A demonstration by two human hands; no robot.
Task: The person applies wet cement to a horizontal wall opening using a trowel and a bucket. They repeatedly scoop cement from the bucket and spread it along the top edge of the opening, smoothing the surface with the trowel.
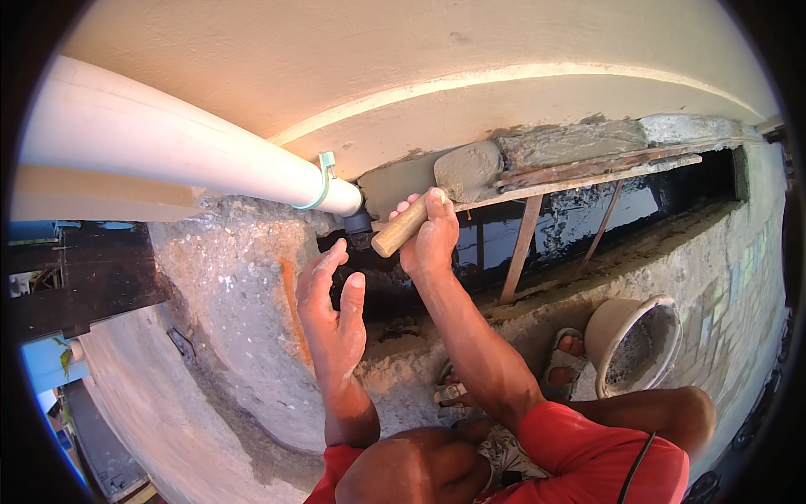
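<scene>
1. The trowel (468, 170) is at mid-scene, its grey-coated, rounded blade up against the mortar band (579, 144) at the foot of the wall (520, 42). It looks light and stiff, though clinging mortar probably adds some weight toward the blade.
2. Its handle (400, 231) is a plain, rounded wooden grip with a blunt end facing near-left. It seems the natural place to take hold, dry enough not to slip much; the blade is likely wet and gritty.
3. The right hand (431, 239) grips that handle, fingers closed around it and thumb laid along it toward the blade.
4. The left hand (330, 307) is near and left of the handle, fingers spread and loosely curved, holding nothing.
5. The mortar looks soft and damp, smeared smooth in places, ragged at its upper edge. Just below it runs a rough timber strip (588, 174).
6. Thin wooden struts (522, 250) lean between the strip and the near side, across a dark trough with a glossy, reflecting surface.
7. Far left, a smooth, pale round pipe (201, 139) slopes down to a black fitting (358, 222), with a light green strap (324, 183) around it.
8. Near right, a round pale bucket (601, 336) tilts, its inside grey and crusted. Left of the trough, the concrete (222, 269) is pitted and coarse.
</scene>
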